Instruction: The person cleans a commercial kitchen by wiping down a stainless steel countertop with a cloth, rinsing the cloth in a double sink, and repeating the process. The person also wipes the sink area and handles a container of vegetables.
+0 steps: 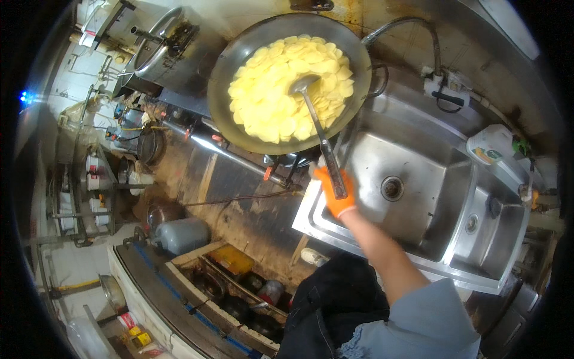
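In an orange glove, my right hand point(337, 194) is closed around the dark handle of a metal ladle point(317, 121). The ladle's bowl rests among pale yellow slices, likely potato point(269, 94), heaped in a large wok point(218, 101). The handle crosses the wok's near rim on its way back to my glove. My hand is at the left edge of a two-basin stainless steel sink point(367, 175), just below the wok. My left hand is out of view.
A large metal pot point(197, 54) stands left of the wok. Behind the sink are a flexible hose point(430, 33) and a white plastic jug point(491, 143). A metal pipe with orange-handled valves point(233, 157) runs below the wok. A grey cylinder point(183, 235) is on the left.
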`<act>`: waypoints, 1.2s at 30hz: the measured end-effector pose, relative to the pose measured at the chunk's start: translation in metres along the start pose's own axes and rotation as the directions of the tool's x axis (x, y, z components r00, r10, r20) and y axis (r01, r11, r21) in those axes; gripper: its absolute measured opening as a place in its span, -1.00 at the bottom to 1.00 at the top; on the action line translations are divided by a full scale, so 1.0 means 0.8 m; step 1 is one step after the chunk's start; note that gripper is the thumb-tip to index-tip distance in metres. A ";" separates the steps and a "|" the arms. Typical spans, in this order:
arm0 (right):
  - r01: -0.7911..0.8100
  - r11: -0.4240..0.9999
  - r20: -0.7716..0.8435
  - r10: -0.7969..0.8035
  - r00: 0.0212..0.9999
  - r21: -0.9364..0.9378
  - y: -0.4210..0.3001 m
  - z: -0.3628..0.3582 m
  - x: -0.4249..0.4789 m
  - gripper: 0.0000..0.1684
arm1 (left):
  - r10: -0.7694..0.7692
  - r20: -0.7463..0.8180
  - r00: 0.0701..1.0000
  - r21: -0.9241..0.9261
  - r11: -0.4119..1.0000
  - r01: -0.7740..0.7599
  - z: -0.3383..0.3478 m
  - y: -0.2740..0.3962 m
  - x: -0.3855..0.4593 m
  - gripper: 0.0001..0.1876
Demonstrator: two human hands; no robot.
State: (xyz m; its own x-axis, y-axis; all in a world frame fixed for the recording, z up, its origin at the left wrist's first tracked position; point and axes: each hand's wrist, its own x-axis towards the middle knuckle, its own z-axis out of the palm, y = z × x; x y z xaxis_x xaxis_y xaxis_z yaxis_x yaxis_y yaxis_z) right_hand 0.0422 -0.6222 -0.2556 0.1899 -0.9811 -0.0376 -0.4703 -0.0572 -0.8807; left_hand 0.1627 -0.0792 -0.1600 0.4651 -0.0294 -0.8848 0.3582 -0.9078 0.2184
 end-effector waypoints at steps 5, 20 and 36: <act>0.093 0.987 0.140 -0.074 0.987 -0.134 -0.015 0.003 -0.062 -0.81 | 0.011 0.014 1.000 0.027 1.000 -0.012 -0.006 0.017 0.013 -0.62; -0.246 0.957 -0.232 0.207 0.950 -0.152 -0.011 -0.097 0.200 -0.63 | 0.017 0.008 1.000 0.097 0.995 -0.018 -0.024 0.062 0.030 -0.61; 0.266 0.959 0.473 -0.191 0.860 -0.095 -0.014 -0.033 -0.090 -0.63 | 0.127 0.003 0.992 0.121 0.985 -0.126 -0.053 0.084 0.030 -0.60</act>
State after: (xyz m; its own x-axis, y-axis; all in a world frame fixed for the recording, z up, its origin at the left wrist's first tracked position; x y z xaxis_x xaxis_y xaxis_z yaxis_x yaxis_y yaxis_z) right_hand 0.0110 -0.5556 -0.2304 0.6611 -0.7452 -0.0874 -0.4827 -0.3332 -0.8099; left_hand 0.2322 -0.1228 -0.1491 0.5041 -0.1455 -0.8513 0.1956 -0.9409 0.2766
